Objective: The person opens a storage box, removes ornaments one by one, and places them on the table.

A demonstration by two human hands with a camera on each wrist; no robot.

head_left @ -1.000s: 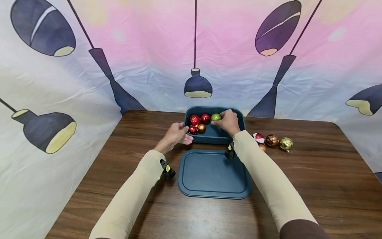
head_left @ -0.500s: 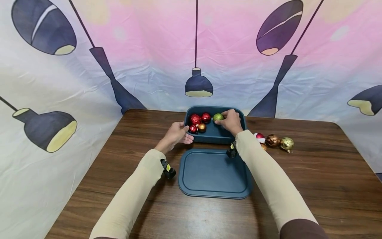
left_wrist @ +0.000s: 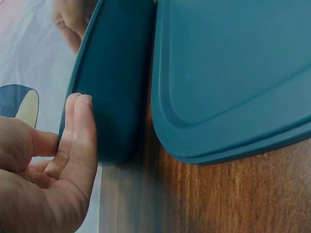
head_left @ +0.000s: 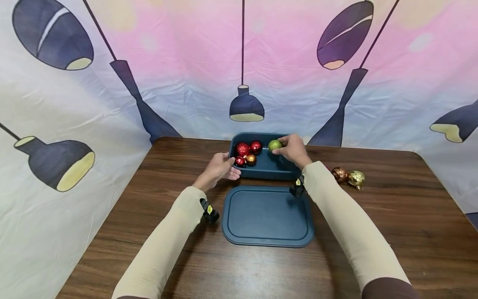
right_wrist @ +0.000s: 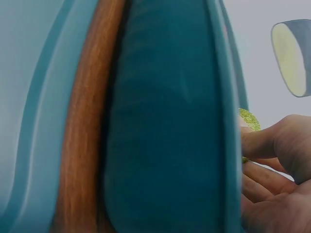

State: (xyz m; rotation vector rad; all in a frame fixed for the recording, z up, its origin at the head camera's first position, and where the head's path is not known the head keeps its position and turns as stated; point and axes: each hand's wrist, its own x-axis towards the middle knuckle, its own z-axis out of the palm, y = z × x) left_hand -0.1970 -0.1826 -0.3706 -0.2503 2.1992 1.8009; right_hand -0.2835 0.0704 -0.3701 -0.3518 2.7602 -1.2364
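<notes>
A dark teal rectangular box (head_left: 263, 173) stands at the table's back. My left hand (head_left: 218, 168) holds its left front corner, thumb at the rim and fingers along the outer wall (left_wrist: 114, 97). My right hand (head_left: 296, 150) pinches a glittery green bauble (head_left: 274, 145) between thumb and fingers over the right part of the box; in the right wrist view the box wall partly hides this green bauble (right_wrist: 250, 119). Grouped at the box's left end are a large textured red bauble (head_left: 243, 149), two smaller red ones and a copper-gold bauble (head_left: 251, 159).
A flat teal lid (head_left: 268, 216) lies on the wooden table (head_left: 179, 166) just in front of the box. To the right are a brown bauble (head_left: 339, 175) and a gold bauble (head_left: 356, 178), beside the right sleeve (head_left: 347, 216). A printed cloth (head_left: 186, 104) hangs behind the table.
My right hand has carried the green bauble rightward over the box, away from the red ones. The right sleeve now covers most of a red-and-white bauble. The left hand keeps its hold.
</notes>
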